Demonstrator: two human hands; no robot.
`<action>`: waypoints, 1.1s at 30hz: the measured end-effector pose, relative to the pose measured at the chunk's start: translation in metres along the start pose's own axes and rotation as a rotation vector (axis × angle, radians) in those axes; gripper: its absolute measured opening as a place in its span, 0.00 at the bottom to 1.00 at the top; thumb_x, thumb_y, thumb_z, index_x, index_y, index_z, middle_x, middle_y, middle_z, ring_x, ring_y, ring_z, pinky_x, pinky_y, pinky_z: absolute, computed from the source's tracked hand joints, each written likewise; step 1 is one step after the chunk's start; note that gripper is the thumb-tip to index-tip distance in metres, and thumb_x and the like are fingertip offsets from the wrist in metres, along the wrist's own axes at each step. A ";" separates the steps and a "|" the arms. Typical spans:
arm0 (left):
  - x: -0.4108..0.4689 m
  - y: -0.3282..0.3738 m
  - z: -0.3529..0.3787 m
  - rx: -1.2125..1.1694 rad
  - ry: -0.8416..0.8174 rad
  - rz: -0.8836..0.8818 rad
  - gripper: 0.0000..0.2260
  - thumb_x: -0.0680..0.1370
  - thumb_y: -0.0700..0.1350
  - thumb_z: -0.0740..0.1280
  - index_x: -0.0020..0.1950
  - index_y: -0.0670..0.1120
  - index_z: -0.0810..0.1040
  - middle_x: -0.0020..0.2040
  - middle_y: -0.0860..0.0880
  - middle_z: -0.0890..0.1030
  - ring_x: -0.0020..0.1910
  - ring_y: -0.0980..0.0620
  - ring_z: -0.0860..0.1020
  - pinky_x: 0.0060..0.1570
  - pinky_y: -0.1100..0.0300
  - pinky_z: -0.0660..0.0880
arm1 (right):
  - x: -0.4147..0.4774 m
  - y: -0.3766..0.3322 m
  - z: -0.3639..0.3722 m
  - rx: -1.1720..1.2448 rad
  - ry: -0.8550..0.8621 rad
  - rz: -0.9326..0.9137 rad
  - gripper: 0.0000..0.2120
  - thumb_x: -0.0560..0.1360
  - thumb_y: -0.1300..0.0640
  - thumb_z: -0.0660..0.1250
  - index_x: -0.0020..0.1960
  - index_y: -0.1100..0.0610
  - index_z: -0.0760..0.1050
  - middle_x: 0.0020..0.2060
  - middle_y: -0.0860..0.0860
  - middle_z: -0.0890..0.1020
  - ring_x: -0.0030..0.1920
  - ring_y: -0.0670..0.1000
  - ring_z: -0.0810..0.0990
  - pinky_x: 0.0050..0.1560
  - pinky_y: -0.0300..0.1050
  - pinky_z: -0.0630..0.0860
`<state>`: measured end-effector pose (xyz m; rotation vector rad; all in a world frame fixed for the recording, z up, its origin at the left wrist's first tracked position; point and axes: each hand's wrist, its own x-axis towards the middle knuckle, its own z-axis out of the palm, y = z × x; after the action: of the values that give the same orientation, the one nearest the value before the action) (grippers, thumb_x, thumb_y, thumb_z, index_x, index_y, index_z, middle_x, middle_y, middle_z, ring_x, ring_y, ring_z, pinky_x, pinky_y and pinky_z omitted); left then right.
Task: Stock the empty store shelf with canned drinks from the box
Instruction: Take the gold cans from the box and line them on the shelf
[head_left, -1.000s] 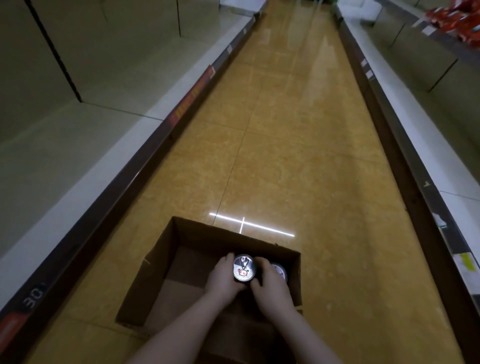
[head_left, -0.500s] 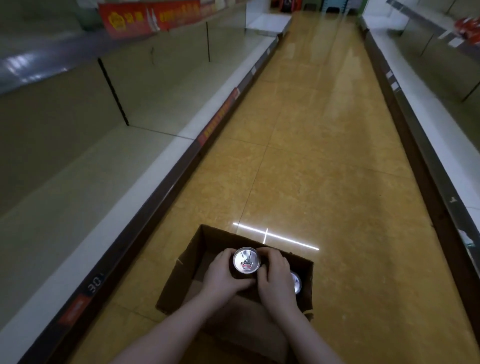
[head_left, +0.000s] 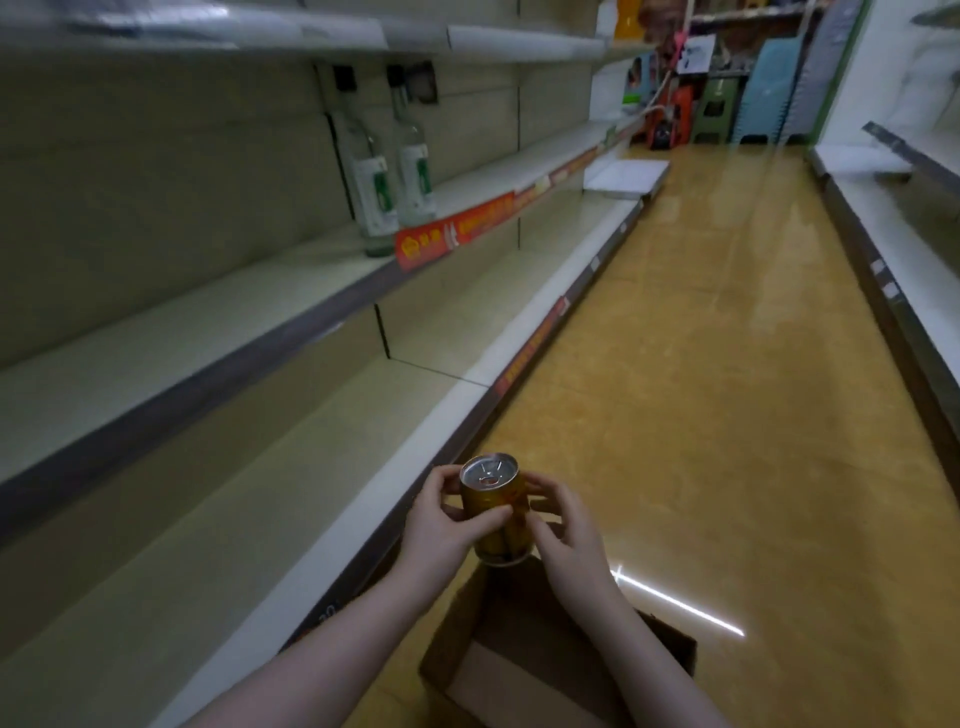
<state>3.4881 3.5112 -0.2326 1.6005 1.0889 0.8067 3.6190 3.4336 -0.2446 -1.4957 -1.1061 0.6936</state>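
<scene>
I hold a yellow drink can (head_left: 496, 512) upright above the open cardboard box (head_left: 519, 670) on the floor. My left hand (head_left: 441, 525) grips the can's left side with the thumb across its front. My right hand (head_left: 566, 530) curls round its right side. The can hangs just past the front edge of the bare bottom shelf (head_left: 218, 519) on my left. My right forearm hides part of the box's inside, and no other can shows in it.
Two glass bottles (head_left: 395, 176) stand on the middle shelf (head_left: 208, 322) at the left. Another low shelf (head_left: 904, 291) runs along the right of the tan tiled aisle (head_left: 701, 364). Stools and goods stand at the aisle's far end (head_left: 727, 104).
Both hands have lifted the can up out of the box and to the left, towards the shelves. My view has swung up and leftward, showing the middle shelf and bottles.
</scene>
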 end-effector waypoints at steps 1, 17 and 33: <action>-0.001 0.011 -0.008 -0.044 0.038 0.019 0.24 0.65 0.47 0.78 0.56 0.54 0.71 0.55 0.53 0.78 0.52 0.53 0.77 0.47 0.61 0.77 | 0.003 -0.012 0.002 0.036 -0.024 -0.011 0.19 0.77 0.62 0.62 0.61 0.41 0.68 0.58 0.43 0.74 0.59 0.44 0.74 0.54 0.41 0.78; -0.029 0.115 -0.166 -0.132 0.450 0.221 0.21 0.65 0.41 0.78 0.52 0.49 0.73 0.50 0.54 0.81 0.46 0.62 0.79 0.42 0.70 0.75 | 0.057 -0.178 0.109 0.131 -0.280 -0.357 0.26 0.68 0.61 0.74 0.57 0.39 0.69 0.55 0.44 0.77 0.54 0.40 0.77 0.53 0.39 0.78; -0.015 0.113 -0.248 -0.151 0.761 0.177 0.27 0.68 0.49 0.75 0.64 0.50 0.71 0.59 0.52 0.76 0.53 0.60 0.76 0.50 0.65 0.75 | 0.076 -0.224 0.212 0.162 -0.376 -0.439 0.25 0.71 0.65 0.69 0.62 0.43 0.71 0.54 0.45 0.76 0.55 0.46 0.78 0.55 0.42 0.77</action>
<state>3.2917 3.5759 -0.0551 1.2885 1.3669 1.6574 3.4026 3.5838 -0.0669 -0.9566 -1.5627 0.7468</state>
